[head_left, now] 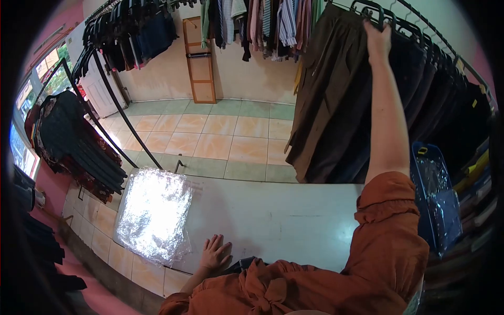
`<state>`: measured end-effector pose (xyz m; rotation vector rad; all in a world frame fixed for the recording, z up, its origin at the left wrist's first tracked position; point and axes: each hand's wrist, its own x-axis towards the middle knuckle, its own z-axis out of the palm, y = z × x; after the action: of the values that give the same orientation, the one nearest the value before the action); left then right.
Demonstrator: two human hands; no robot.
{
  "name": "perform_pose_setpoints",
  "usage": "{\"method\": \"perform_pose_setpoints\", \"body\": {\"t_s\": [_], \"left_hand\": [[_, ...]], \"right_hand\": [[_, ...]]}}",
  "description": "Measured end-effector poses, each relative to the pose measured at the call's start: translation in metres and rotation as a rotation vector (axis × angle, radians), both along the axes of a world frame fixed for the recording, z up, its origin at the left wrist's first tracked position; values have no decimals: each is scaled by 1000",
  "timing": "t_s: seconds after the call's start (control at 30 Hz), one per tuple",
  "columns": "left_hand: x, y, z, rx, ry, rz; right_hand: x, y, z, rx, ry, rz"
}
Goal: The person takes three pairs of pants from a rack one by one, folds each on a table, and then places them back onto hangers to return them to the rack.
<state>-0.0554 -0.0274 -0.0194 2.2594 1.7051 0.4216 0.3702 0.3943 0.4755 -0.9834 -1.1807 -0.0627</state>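
Observation:
My right hand (378, 38) is raised to the rail at the upper right, its fingers closed round a black hanger near dark trousers (341, 58). Palm down, my left hand (215, 253) lies on the white table (273, 220) close to its front edge, fingers spread and holding nothing. To the left of that hand, a stack of clear plastic packaging (155, 212) reflects bright light. A bit of dark cloth (242, 264) shows between my left hand and my orange-brown top.
A blue basket (433, 184) with plastic-wrapped items stands right of the table. Black rack legs (118, 105) rise behind its left end. Dark garments (76, 136) hang at the left, and more clothes (262, 26) along the back wall. A framed wooden panel (200, 63) leans there.

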Motion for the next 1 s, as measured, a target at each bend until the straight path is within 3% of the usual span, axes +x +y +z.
{"method": "perform_pose_setpoints", "body": {"t_s": [0.03, 0.1, 0.17, 0.2, 0.23, 0.3, 0.33, 0.37, 0.43, 0.47, 0.53, 0.63, 0.67, 0.73, 0.87, 0.93, 1.0], "left_hand": [[-2, 1, -6, 20, -5, 5], [-3, 0, -7, 53, 10, 2], [-8, 2, -16, 76, 13, -28], [-10, 2, -21, 113, 9, -34], [-12, 3, -23, 108, 6, -46], [-10, 4, -21, 94, 10, -72], [-12, 3, -22, 97, 7, -53], [-15, 3, -25, 85, 11, -102], [-15, 4, -30, 130, 15, -86], [-13, 5, -26, 127, 13, -120], [-9, 2, -16, 82, 24, -69], [-9, 2, -18, 68, 33, -76], [-8, 2, -19, 60, 30, -96], [-9, 2, -20, 78, 59, -87], [-7, 2, -21, 91, 67, -74], [-2, -1, -18, 88, 57, -54], [1, -5, -18, 138, 176, -2]], "right_hand": [[5, 11, -31, 0, 6, 47], [-18, -32, -91, -196, -17, -48], [-27, -64, -171, -340, 4, 27], [-19, -63, -235, -257, -69, 49], [-21, -92, -280, -464, -123, 118], [-38, -182, -330, -760, -493, 348], [-29, -203, -425, -922, -365, 245], [-16, -243, -483, -1026, -379, 431], [-17, -332, -503, -1329, -176, 542], [-9, -363, -502, -1398, -100, 568], [10, -406, -467, -1613, 439, 509], [94, -451, -492, -1184, 85, 228], [115, -462, -473, -1019, -17, 111], [123, -478, -382, -981, -147, -244], [198, -487, -296, -729, -42, -618], [240, -484, -266, -626, -306, -817], [272, -474, -246, -685, -526, -1092]]}}
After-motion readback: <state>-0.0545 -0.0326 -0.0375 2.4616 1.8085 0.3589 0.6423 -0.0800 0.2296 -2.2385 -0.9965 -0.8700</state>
